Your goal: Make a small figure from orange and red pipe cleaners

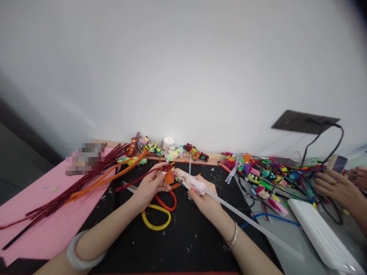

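My left hand [151, 186] pinches a small orange fuzzy piece [169, 176] with dark red pipe cleaner [136, 177] trailing from it to the left. My right hand [205, 196] is wrapped round a pale pink glue gun [190, 181]. A long translucent glue stick [243, 208] runs out of its back toward the lower right. The gun's front end is close to the orange piece; whether they touch I cannot tell. Below my left hand, scissors with a yellow and a red handle loop [156, 228] lie on the black mat [177, 252], their blades partly hidden.
Dark red and orange pipe cleaners [94, 183] lie on pink sheets [37, 217] at left. A white paper roll [169, 144] and colourful fuzzy figures line the wall. At right are a white power strip [323, 233], black cables [308, 143] and another person's hand [336, 189].
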Motion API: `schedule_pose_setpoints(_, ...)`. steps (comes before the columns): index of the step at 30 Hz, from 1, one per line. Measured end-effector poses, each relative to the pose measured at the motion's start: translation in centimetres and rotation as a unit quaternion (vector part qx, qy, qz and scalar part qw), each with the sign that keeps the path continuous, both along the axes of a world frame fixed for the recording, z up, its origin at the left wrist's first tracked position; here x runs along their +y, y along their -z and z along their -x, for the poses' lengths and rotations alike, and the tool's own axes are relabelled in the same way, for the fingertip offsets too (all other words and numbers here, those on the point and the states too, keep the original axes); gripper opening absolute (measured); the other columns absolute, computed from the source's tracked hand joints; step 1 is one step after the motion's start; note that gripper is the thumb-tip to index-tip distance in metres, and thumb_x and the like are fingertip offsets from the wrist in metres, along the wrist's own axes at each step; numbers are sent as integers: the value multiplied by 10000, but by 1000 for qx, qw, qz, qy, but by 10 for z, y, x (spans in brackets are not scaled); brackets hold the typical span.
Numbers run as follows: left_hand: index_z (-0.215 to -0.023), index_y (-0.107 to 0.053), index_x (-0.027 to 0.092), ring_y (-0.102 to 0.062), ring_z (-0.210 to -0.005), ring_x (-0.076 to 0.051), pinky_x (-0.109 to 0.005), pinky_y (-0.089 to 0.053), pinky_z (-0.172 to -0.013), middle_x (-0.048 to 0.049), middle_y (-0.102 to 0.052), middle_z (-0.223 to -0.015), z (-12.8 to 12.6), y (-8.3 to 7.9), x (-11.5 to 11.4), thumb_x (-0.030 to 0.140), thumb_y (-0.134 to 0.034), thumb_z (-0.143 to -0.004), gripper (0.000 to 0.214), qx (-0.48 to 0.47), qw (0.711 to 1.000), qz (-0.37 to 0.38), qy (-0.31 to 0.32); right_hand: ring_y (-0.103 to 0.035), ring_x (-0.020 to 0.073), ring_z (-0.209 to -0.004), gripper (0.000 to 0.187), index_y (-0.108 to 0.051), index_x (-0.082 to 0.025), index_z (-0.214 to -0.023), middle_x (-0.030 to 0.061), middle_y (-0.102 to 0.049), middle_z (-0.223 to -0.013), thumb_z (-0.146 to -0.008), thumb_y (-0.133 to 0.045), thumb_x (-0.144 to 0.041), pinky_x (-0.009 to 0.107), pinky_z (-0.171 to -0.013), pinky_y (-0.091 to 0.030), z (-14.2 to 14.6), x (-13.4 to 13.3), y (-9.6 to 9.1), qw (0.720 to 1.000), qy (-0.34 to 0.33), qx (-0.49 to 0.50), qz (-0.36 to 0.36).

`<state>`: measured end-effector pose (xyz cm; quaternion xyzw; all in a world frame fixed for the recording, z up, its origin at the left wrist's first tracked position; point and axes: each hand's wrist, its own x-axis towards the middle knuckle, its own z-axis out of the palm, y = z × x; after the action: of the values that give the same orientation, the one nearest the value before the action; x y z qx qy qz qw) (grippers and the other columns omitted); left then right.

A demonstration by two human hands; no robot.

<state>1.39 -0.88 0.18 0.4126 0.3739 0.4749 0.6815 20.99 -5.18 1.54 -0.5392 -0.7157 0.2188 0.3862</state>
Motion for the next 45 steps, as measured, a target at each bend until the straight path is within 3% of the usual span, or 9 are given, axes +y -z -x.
schedule_pose_setpoints(26,-1216,-465,227,-630,-554,-122,-244,-529,-584,30,-614,-686,2,-2,-3,392,-618,-798,475,37,998,-45,14,-536,120,-574,61,-510,-214,-733,-25,-567,-658,-793,-505,-208,206,-533,-405,-1,2,7,999,-9,-42,-14)
schedule_pose_setpoints(45,-1272,-412,185,-617,-530,-123,-235,-510,-571,42,-599,-593,0,-4,-3,405,-657,-753,614,19,1000,-19,-1,-535,132,-568,76,-527,-212,-730,-20,-560,-634,-796,-490,-210,215,-530,-422,-2,4,7,998,16,-57,-37)
